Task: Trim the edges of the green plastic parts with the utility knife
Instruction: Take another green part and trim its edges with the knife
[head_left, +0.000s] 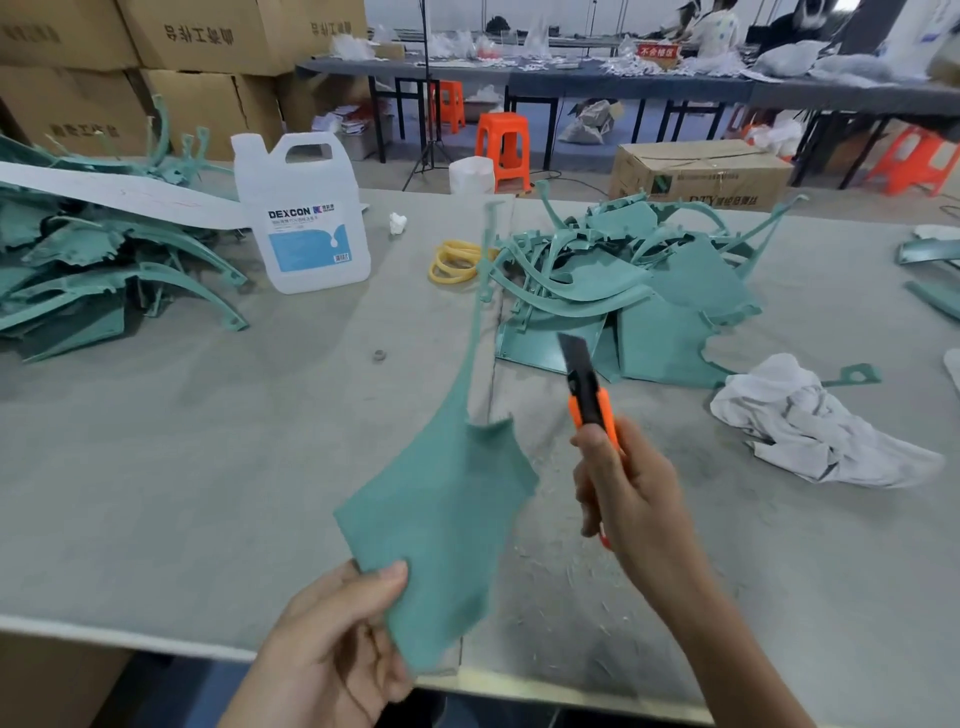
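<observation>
Left hand (332, 639) pinches one green part (441, 509); right hand (631, 499) grips one knife (589, 395).

Grey table (208, 441): left pile (93, 270) of green parts, jug (304, 218) just beside; right pile (649, 291) past centre, yellow bands (457, 262) just beside its left edge; rag (810, 421) at right, ring (380, 355) mid-table, shavings (571, 587) near front edge.

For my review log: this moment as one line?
left hand holds green part | right hand grips utility knife | blade clear of part
</observation>
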